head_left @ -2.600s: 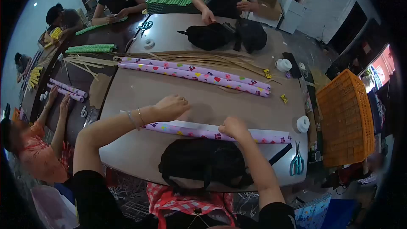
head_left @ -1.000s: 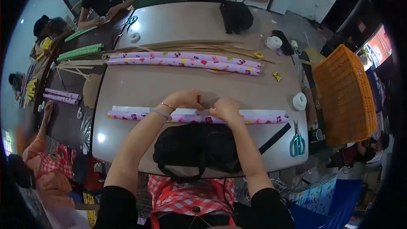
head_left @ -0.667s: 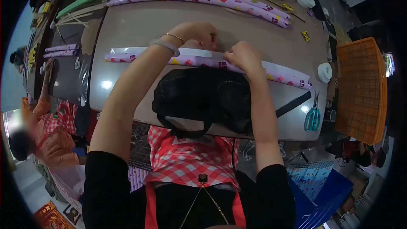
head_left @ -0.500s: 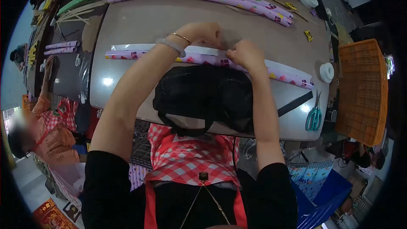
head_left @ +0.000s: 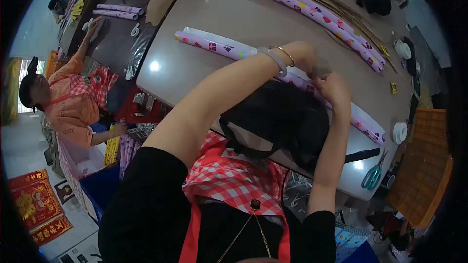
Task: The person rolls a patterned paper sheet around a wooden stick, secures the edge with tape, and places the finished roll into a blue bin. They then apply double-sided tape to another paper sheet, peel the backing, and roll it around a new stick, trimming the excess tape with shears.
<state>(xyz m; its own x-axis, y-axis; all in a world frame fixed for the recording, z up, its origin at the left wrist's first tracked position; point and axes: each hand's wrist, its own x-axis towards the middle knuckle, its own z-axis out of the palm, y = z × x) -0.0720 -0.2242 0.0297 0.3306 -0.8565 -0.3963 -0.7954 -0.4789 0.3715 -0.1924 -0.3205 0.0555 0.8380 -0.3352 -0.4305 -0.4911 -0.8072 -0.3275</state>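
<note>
Both hands meet at the middle of the roll (head_left: 214, 47): the left hand (head_left: 307, 59) has its fingertips down on it, though its own wrist hides whether they grip, and the right hand (head_left: 335, 90), just beside it, is curled onto the paper. The roll is pink with small coloured squares and has a white strip along its far edge. It lies slantwise across the near part of the table (head_left: 243, 19).

At far left sits a co-worker (head_left: 68, 102) in orange, with two short rolls (head_left: 117, 10) beyond. A black bag (head_left: 278, 117) rests at the table's near edge, touching the roll; its contents are hidden. Two long rolls (head_left: 302, 7) lie along the far side. Tape (head_left: 399, 132) and scissors (head_left: 372, 178) lie to the right. The orange crate (head_left: 424, 165) is too dark to see into.
</note>
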